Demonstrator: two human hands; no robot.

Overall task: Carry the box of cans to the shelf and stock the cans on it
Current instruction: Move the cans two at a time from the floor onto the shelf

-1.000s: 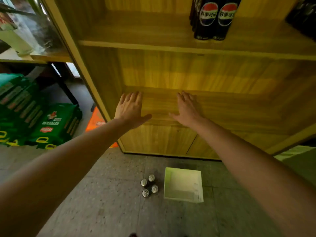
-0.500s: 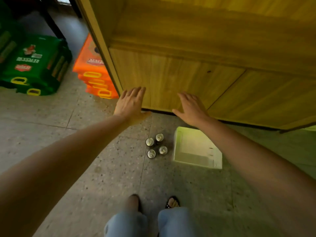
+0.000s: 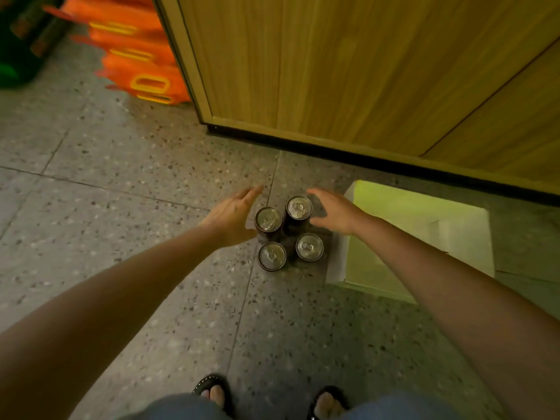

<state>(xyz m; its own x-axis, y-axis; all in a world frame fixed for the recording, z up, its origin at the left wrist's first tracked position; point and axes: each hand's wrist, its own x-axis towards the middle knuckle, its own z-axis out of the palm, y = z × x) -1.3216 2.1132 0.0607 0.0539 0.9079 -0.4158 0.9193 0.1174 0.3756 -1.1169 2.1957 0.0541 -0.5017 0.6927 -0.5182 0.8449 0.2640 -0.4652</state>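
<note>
Several dark cans [image 3: 289, 231] with silver tops stand upright in a tight square on the speckled floor. My left hand [image 3: 231, 216] hovers open just left of the far-left can [image 3: 268, 219], fingers straight. On the other side my right hand [image 3: 335, 212] is spread open beside the far-right can [image 3: 299, 207]. Neither hand grips a can. An empty white box [image 3: 418, 234] sits on the floor right of the cans, partly hidden under my right forearm. The wooden shelf unit's lower panel [image 3: 348, 71] rises behind them.
Orange crates [image 3: 133, 53] are stacked at the shelf unit's left corner, with green packs [image 3: 18, 40] further left. My feet in dark sandals [image 3: 212, 392] stand at the bottom edge, just behind the cans.
My view has dropped from the shelf to the floor. Both hands came down from the shelf board and now flank the cans, much closer to them.
</note>
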